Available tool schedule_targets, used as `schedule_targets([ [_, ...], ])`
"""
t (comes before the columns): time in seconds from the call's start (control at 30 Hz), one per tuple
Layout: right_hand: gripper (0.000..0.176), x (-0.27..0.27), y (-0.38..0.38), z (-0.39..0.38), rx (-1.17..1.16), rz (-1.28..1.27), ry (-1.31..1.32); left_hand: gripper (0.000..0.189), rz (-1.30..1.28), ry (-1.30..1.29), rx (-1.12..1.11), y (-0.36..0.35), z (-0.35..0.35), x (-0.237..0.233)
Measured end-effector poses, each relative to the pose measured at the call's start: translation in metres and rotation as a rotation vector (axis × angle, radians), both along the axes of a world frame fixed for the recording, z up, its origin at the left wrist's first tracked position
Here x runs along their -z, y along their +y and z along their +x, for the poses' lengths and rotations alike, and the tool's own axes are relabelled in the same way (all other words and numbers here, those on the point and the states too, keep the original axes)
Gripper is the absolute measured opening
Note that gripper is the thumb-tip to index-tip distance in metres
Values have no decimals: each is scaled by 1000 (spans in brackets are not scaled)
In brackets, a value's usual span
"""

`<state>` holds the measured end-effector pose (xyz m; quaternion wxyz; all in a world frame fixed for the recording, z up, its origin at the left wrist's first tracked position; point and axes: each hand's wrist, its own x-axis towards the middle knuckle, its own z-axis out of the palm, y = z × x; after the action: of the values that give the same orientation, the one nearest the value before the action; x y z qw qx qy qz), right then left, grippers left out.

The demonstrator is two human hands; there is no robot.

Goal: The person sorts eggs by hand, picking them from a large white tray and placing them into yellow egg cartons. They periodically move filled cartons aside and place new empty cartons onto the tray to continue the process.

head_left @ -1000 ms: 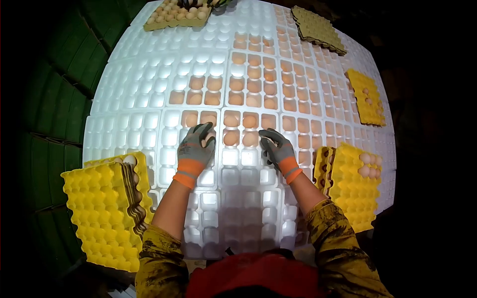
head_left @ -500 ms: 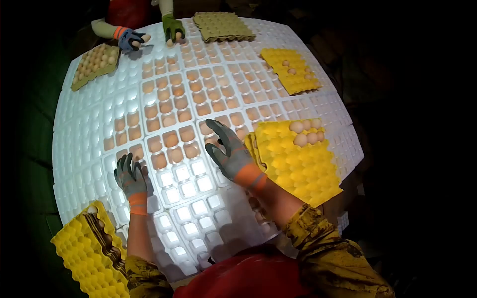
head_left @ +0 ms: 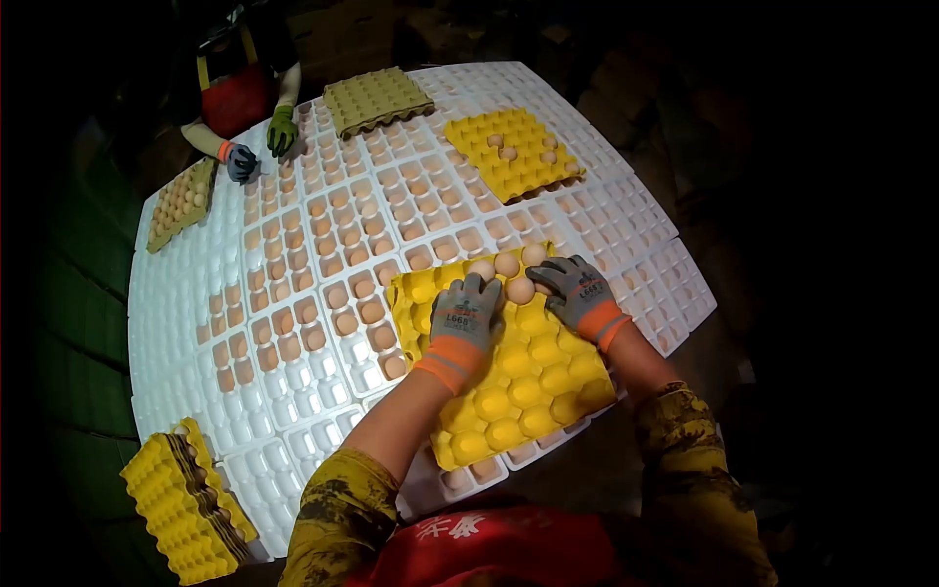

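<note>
My left hand [head_left: 465, 328], in a grey glove with an orange cuff, is bent over the left end of a small group of eggs on the yellow egg tray [head_left: 528, 391]. Its fingers close about an egg mostly hidden beneath them; a pale egg [head_left: 481, 269] shows beyond the fingertips. On the group's right, my right hand [head_left: 584, 296], gloved alike, curls its fingers over another partly covered egg. Between the hands several brown eggs show, including a nearer egg [head_left: 520, 290]. The yellow tray lies across white moulded trays [head_left: 279, 455].
A second yellow tray [head_left: 479, 161] holding several eggs lies farther back, near a stack of olive egg trays [head_left: 377, 98]. Stacked yellow trays [head_left: 181, 509] stand at front left. Across the table a person [head_left: 235, 98] works beside a filled egg tray [head_left: 181, 205].
Both hands have moved from the white trays onto the eggs on the near yellow tray, and their fingers have closed. The view has shifted, and the other person's hands have moved slightly.
</note>
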<state>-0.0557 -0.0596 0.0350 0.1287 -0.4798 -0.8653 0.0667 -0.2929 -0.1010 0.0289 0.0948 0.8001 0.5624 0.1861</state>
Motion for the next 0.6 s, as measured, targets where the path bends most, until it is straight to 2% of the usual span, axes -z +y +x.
schedule_targets([
  [0.07, 51, 5, 2, 15, 31, -40, 176, 51, -38, -5, -20, 6, 7, -2],
  [0.1, 47, 10, 4, 27, 100, -266, 579, 49, -57, -10, -29, 9, 7, -7],
  [0.17, 39, 22, 15, 48, 218, -733, 1367, 42, -169, -384, -110, 7, 3, -12],
  [0.2, 39, 25, 25, 50, 155, -731, 1447, 39, -218, -574, -158, 5, -2, -11],
  [0.23, 40, 29, 32, 50, 100, -723, 1534, 32, -178, -1153, -73, 19, -7, 33],
  [0.27, 41, 28, 34, 48, 54, -712, 1623, 32, -338, -1432, -101, 17, -14, 11],
  [0.3, 43, 23, 44, 49, 135, -853, 1615, 32, -411, -1455, -83, 18, -14, -1],
  [0.33, 43, 12, 48, 41, 68, -613, 1221, 32, -479, -1484, -67, 21, -12, -7],
  [0.37, 43, 1, 53, 27, -5, -372, 822, 33, -312, -1190, -48, 30, 0, 16],
  [0.4, 44, -5, 56, 14, -78, -132, 423, 32, -73, -575, -24, 24, 19, -15],
  [0.43, 47, -4, 54, 5, -66, -12, 160, 35, -62, -297, -1, 19, 38, -23],
  [0.47, 47, -1, 53, 5, -59, -9, 165, 38, -56, -20, 24, 14, 52, -26],
  [0.57, 46, 4, 56, 7, -50, 7, 174, 42, -78, 205, -66, 31, 70, -5],
  [0.6, 44, 6, 57, 16, 13, -228, 528, 42, -140, -105, -62, 31, 61, 0],
])
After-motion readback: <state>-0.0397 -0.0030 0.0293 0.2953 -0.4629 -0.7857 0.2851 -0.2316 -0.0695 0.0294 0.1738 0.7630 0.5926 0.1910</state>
